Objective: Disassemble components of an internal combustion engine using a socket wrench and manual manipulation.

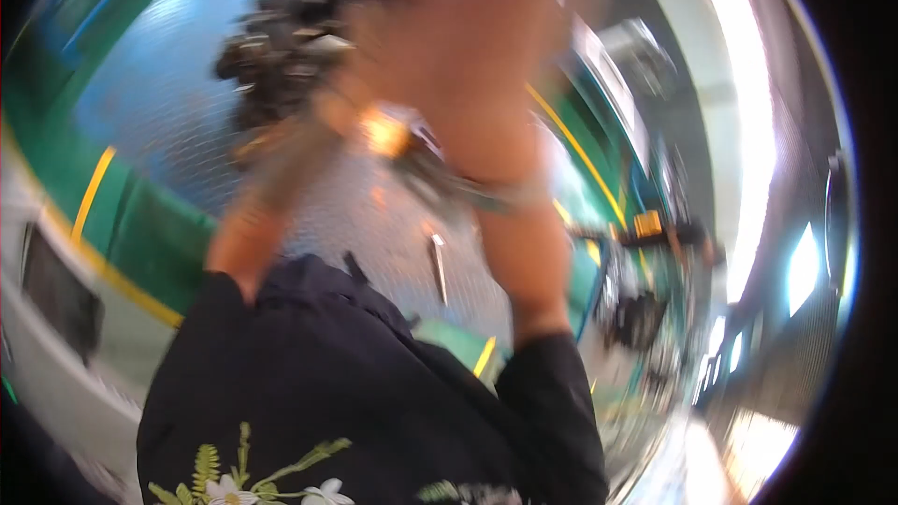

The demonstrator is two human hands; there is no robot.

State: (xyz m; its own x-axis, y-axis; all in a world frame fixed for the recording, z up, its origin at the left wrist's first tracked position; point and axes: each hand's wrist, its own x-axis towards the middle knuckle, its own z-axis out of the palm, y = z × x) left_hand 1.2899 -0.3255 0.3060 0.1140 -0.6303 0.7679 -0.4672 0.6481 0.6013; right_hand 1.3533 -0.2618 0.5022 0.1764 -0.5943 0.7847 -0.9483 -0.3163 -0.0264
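Observation:
My right hand (458, 28) is raised close to the camera and badly smeared by motion, so its fingers cannot be made out. A thin band circles that wrist. My left hand (341, 108) is blurred too and reaches forward beside a cluster of dark metal parts (281, 61). Whether it touches them I cannot tell. Between my forearms shows a bright orange spot (383, 131), its kind lost in the blur. Nearer to me, a slim silvery tool (440, 269) lies on the blue textured metal plate (374, 215).
Green floor (154, 234) with yellow lines surrounds the blue plate. At the left stands a dark flat panel (58, 285) by a pale curved edge. Over on the right are a yellow box (647, 223) and a dark bundle (641, 320), with a grey machine part (641, 56) farther off.

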